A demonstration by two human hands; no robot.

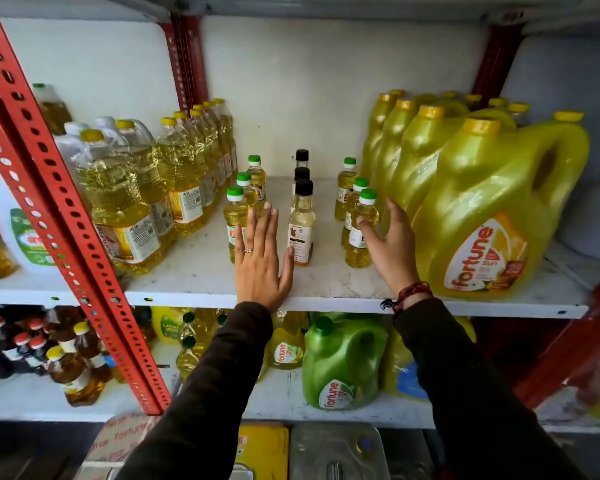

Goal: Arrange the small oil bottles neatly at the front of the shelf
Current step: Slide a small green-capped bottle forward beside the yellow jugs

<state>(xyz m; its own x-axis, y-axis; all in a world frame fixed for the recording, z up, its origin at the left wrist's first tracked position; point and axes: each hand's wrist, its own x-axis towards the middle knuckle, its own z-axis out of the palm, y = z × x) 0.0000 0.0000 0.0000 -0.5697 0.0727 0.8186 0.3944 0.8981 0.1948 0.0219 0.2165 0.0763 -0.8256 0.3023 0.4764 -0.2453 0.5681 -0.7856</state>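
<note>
Small oil bottles stand in three files on the white shelf (201, 278). The left file has green caps, its front bottle (235, 211) partly hidden by my left hand (260, 261), which lies flat with fingers straight and holds nothing. The middle file has black caps; its front bottle (302, 223) touches my left thumb. The right file has green caps; my right hand (390, 244) is spread open beside its front bottle (361, 230), thumb tip touching it, fingers between the bottle and a big jug.
Large yellow Fortune jugs (492, 216) fill the shelf's right side. Rows of tall clear oil bottles (125, 202) stand at the left, behind a red perforated upright (66, 220). The lower shelf holds a green jug (340, 365) and more bottles.
</note>
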